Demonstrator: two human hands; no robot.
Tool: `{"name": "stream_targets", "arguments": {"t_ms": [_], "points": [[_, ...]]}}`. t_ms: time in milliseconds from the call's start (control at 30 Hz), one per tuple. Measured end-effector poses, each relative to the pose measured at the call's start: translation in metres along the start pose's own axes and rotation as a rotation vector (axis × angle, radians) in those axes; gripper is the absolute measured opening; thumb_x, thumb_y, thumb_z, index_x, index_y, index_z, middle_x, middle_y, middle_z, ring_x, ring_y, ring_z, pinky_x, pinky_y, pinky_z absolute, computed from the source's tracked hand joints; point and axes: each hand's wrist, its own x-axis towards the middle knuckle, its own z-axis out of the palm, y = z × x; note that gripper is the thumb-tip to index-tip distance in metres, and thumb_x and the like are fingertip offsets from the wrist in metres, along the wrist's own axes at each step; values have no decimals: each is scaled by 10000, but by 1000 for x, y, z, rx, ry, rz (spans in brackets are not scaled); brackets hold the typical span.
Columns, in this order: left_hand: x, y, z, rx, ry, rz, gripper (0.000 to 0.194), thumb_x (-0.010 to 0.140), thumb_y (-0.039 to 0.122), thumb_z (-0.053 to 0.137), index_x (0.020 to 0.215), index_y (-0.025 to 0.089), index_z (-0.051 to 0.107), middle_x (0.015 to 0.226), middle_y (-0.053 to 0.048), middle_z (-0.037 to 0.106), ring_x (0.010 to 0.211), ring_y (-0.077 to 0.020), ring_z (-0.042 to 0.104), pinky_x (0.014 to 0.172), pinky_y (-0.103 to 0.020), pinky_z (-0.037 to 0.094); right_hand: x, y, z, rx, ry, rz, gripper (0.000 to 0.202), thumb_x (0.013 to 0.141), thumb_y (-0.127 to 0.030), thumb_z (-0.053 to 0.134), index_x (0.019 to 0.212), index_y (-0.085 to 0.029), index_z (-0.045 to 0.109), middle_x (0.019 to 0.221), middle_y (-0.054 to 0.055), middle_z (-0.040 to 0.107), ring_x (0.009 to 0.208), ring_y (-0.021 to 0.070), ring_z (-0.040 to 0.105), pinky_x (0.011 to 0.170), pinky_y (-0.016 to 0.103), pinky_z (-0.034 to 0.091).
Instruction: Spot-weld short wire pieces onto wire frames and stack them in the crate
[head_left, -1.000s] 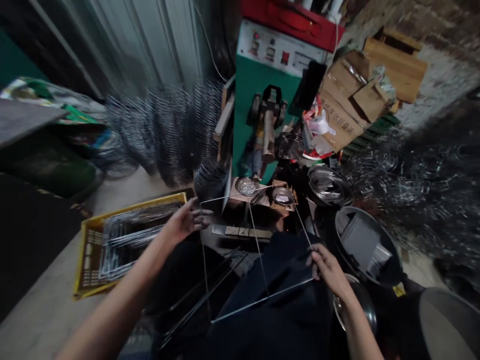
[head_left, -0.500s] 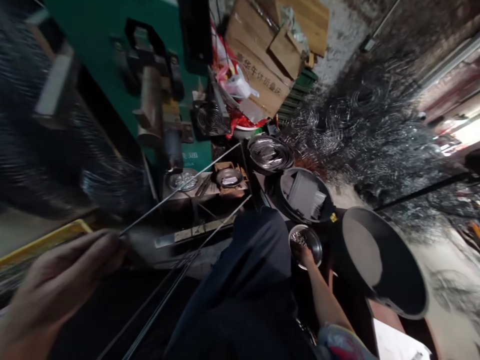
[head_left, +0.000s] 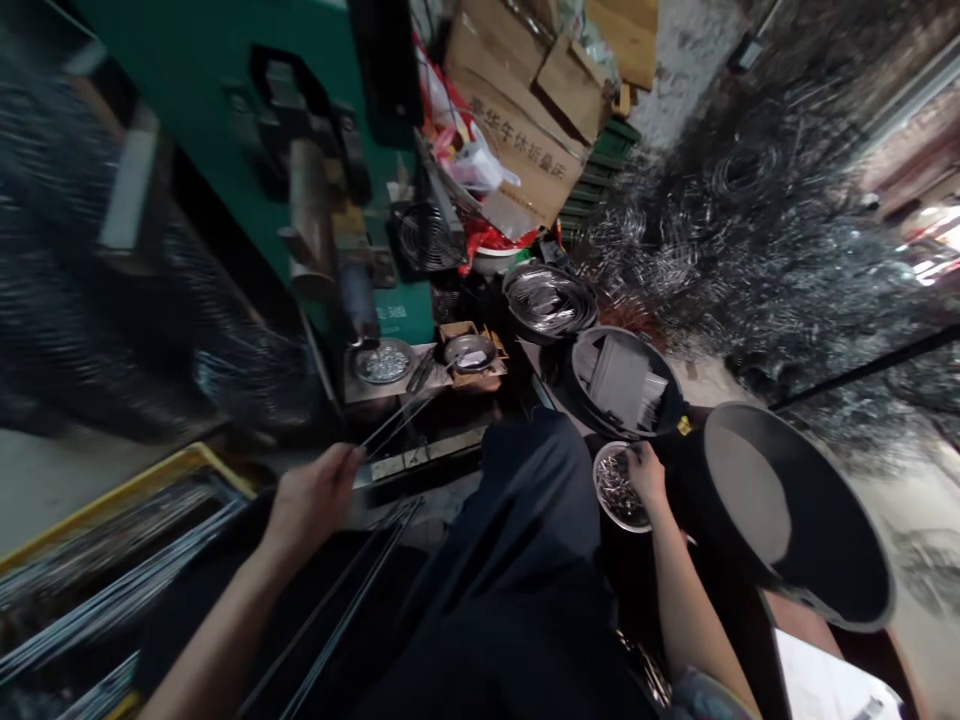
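Note:
My left hand (head_left: 319,495) is closed around a thin metal rod (head_left: 394,422), whose far part points up and away over the low bench. At the right rim of a round metal bowl (head_left: 600,505) is my right hand (head_left: 647,476); its fingers are drawn together, and what they hold cannot be made out. Many small metal pieces (head_left: 619,490) fill the bowl. Several more long rods (head_left: 352,610) lie across my dark-clothed lap. Ahead of my left hand, a shallow dish (head_left: 382,362) of small shiny bits sits under the green machine (head_left: 225,150).
A yellow crate (head_left: 135,490) of rods stands at the left. On the right are a tub (head_left: 679,410) with flat grey pieces, a big black pan-like container (head_left: 840,530) and a coil of metal strip (head_left: 551,300). A cardboard box (head_left: 517,120) and heaped wire (head_left: 787,240) lie beyond.
My left hand has moved right and forward with the rod. My right hand has risen from inside the bowl to its right rim. The view has shifted slightly.

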Motion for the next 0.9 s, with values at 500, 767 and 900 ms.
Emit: {"name": "stream_targets", "arguments": {"t_ms": [500,767,900], "points": [[-21,-10,1,-147,212,10,310,982,330,379,746,191,523,563,10,530,480,-126,510,529,-233,315,-129,-310,166,1064,-836,-128,459,626,-552,809,716,-147,614,626,34,679,496,136,660,428,182,508],[-23,-24,2,-198,282,-24,277,984,295,394,774,187,540,578,13,539,484,-120,510,531,-229,319,-138,-345,183,1099,-838,-175,399,654,-503,793,716,-164,592,579,-10,637,414,83,571,370,152,454],[-23,-28,0,-228,288,-64,289,983,311,399,739,199,506,559,24,509,473,-116,487,529,-231,312,-139,-354,184,1109,-851,-205,392,651,-490,800,690,-163,588,569,-22,616,401,66,536,373,149,445]]}}
